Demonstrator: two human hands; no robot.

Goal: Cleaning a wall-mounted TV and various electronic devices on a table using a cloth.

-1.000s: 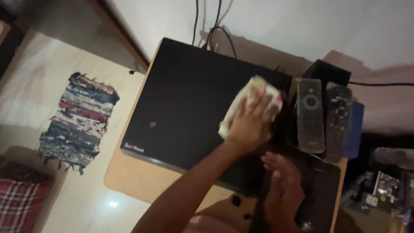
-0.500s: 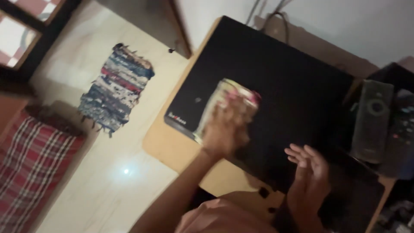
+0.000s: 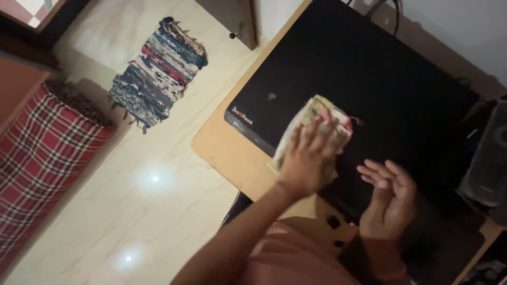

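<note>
A flat black electronic box (image 3: 369,74) lies on a light wooden table (image 3: 224,150). My left hand (image 3: 309,158) presses a pale, patterned cloth (image 3: 311,111) flat onto the box's top near its front left corner. The cloth pokes out past my fingertips and at the side of my palm. My right hand (image 3: 388,198) hovers just to the right, over the box's near edge, fingers spread and holding nothing.
A grey remote control (image 3: 488,163) sits at the right edge, partly cut off. Cables (image 3: 388,10) run behind the box along the white wall. On the tiled floor to the left lie a striped rag rug (image 3: 158,66) and a red plaid fabric piece (image 3: 47,153).
My left hand has swept the cloth from the box's right side, beside the remotes, over to its front left part. My right hand stayed near the front edge. The view shifted left.
</note>
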